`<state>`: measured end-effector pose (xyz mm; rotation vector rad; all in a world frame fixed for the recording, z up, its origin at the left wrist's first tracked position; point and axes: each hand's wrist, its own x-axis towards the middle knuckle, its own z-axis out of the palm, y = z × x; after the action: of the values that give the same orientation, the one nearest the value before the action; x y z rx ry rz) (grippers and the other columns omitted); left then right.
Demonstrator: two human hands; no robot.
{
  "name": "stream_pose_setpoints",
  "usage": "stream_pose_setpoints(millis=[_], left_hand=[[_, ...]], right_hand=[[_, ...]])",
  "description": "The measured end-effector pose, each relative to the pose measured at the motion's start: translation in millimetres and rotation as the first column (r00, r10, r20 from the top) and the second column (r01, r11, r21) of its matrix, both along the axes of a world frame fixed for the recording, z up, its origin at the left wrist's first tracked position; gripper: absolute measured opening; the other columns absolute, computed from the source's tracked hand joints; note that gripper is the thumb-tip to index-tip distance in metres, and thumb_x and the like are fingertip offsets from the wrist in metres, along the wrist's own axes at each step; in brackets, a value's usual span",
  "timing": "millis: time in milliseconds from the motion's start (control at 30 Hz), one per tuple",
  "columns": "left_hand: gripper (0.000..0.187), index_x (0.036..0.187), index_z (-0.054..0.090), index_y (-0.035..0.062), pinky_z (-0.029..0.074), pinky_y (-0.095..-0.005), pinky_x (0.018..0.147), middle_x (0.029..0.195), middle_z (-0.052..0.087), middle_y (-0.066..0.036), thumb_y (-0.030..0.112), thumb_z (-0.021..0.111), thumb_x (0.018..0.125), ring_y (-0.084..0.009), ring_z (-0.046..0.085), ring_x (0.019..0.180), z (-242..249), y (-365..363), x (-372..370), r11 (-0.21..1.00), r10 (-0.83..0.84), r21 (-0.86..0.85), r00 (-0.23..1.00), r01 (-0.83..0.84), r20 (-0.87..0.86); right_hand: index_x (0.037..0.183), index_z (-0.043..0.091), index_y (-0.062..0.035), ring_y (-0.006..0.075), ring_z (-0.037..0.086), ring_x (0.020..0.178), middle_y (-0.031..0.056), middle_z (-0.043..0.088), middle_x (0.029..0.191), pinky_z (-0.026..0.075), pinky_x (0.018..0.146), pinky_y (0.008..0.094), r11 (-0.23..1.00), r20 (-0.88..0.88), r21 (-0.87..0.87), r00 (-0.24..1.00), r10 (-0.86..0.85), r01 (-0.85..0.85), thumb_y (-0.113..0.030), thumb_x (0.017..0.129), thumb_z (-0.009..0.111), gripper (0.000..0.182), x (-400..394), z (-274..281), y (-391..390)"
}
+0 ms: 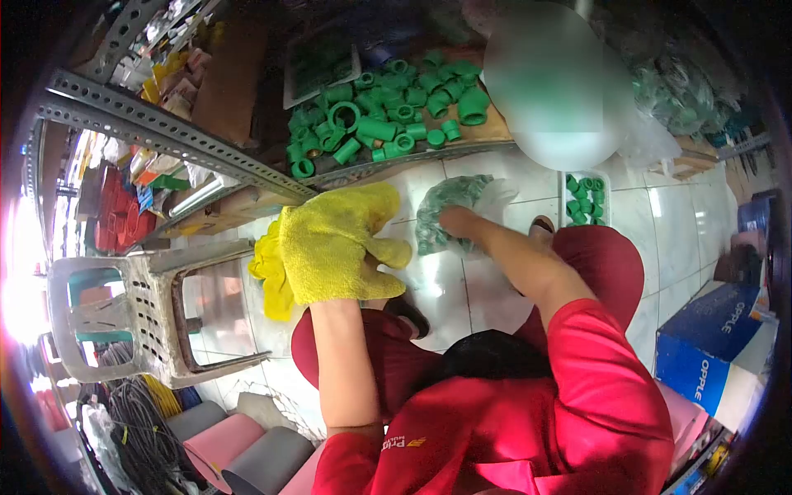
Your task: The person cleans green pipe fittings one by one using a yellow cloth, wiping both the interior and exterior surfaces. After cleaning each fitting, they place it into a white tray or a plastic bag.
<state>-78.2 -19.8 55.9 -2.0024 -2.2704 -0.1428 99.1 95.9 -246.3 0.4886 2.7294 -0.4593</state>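
The left hand [351, 247] is wrapped in a yellow cloth [330, 243], fingers curled into it so the fabric covers the palm like a mitt, with loose folds hanging off the wrist side; held bunched that way it seems ready for wiping, though nothing is pressed against it at this instant. Just to the right of the cloth, the right hand [459, 221] reaches forward and rests on a clear plastic bag of green fittings [445, 210] lying on the tiled floor [685, 223]; the fingers are bent down onto the bag, but whether they actually pinch the plastic or only press it I cannot tell. The bag lies flat and within easy reach of both arms, likely so pieces can be taken out one by one. Beyond the bag, farther from the cloth, a low shelf [412, 161] carries a loose heap of green pipe fittings [388, 111], spread out where they can be seen and sorted. Right of the bag sits a small white tray [586, 200] with a few more green fittings. To the left of the cloth a grey plastic stool [157, 305] lies tipped on its side, and a perforated metal rack beam [165, 132] slants above it. Far right of the cloth stands a blue box [709, 346].
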Motion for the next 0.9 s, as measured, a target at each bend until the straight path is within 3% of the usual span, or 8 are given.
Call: stream_pose_setpoints(millis=[67,167,367,500,700,733,800,900], left_hand=[[0.026,0.088,0.062,0.0107,0.043,-0.0372,0.075,0.088,0.061,-0.009,0.024,0.054,0.067,-0.0278,0.055,0.086,-1,-4,-4,1.0,0.005,-0.022,1.0,-0.005,0.02],[0.027,0.087,0.061,0.0112,0.043,-0.037,0.073,0.087,0.06,-0.009,0.023,0.056,0.064,-0.0277,0.055,0.084,-1,-6,-9,0.999,0.001,-0.044,0.999,0.001,0.048],[0.028,0.085,0.061,0.0121,0.043,-0.0366,0.069,0.083,0.06,-0.009,0.02,0.059,0.058,-0.0276,0.056,0.08,1,2,-9,0.996,-0.038,-0.073,0.994,0.046,0.105],[0.03,0.083,0.06,0.0127,0.043,-0.0364,0.066,0.081,0.06,-0.009,0.018,0.061,0.053,-0.0276,0.056,0.077,7,1,-5,0.994,-0.075,-0.069,0.987,0.086,0.142],[0.034,0.081,0.06,0.0136,0.043,-0.036,0.063,0.077,0.059,-0.008,0.016,0.065,0.047,-0.0275,0.056,0.073,24,18,0,0.99,-0.135,-0.007,0.975,0.138,0.176],[0.035,0.08,0.06,0.0138,0.043,-0.036,0.062,0.076,0.059,-0.008,0.015,0.065,0.046,-0.0274,0.056,0.072,27,17,2,0.989,-0.146,-0.001,0.972,0.149,0.182],[0.036,0.08,0.059,0.0141,0.043,-0.0358,0.061,0.075,0.059,-0.008,0.014,0.066,0.044,-0.0274,0.056,0.071,33,18,4,0.985,-0.168,0.007,0.966,0.17,0.196],[0.038,0.078,0.059,0.0146,0.043,-0.0357,0.059,0.073,0.059,-0.008,0.013,0.068,0.041,-0.0274,0.056,0.069,43,17,8,0.978,-0.205,0.021,0.954,0.206,0.217]], right_hand=[[0.077,0.063,-0.0031,0.0306,0.06,0.084,0.014,0.062,0.087,0.048,0.07,0.0388,0.837,0.057,-0.09,0.841,-0.537,0.54,-0.01,0.071,0.054,0.013,2,-3,-21],[0.083,0.062,-0.0037,0.0313,0.06,0.085,0.0147,0.062,0.088,0.049,0.071,0.0385,0.677,0.133,-0.086,0.682,-0.719,0.731,-0.014,0.075,0.05,0.017,15,-66,-37],[0.097,0.056,-0.0044,0.0324,0.059,0.087,0.0146,0.06,0.095,0.049,0.071,0.0438,0.529,0.253,-0.098,0.535,-0.806,0.843,-0.021,0.078,0.051,0.026,17,-53,-42],[0.102,0.054,-0.0047,0.033,0.052,0.1,0.0172,0.052,0.107,0.044,0.079,0.0476,0.628,0.214,-0.121,0.638,-0.74,0.769,-0.023,0.075,0.055,0.033,11,-44,-54],[0.104,0.052,-0.0045,0.036,0.036,0.114,0.0192,0.04,0.116,0.032,0.095,0.0452,0.654,-0.245,-0.127,0.615,-0.749,0.746,-0.018,0.069,0.06,0.038,11,-150,-67],[0.104,0.052,-0.0045,0.036,0.036,0.114,0.0192,0.04,0.116,0.032,0.095,0.0452,0.657,-0.251,-0.125,0.617,-0.746,0.744,-0.018,0.069,0.06,0.038,10,-148,-65],[0.109,0.047,-0.0049,0.0373,0.036,0.114,0.0208,0.04,0.118,0.033,0.095,0.0426,0.261,-0.096,-0.514,0.247,-0.964,0.817,-0.017,0.067,0.061,0.046,8,-128,-64],[0.115,0.043,-0.0059,0.0371,0.037,0.114,0.0216,0.04,0.121,0.034,0.094,0.0417,0.42,-0.042,-0.321,0.431,-0.902,0.849,-0.022,0.064,0.066,0.058,10,-44,-61]])
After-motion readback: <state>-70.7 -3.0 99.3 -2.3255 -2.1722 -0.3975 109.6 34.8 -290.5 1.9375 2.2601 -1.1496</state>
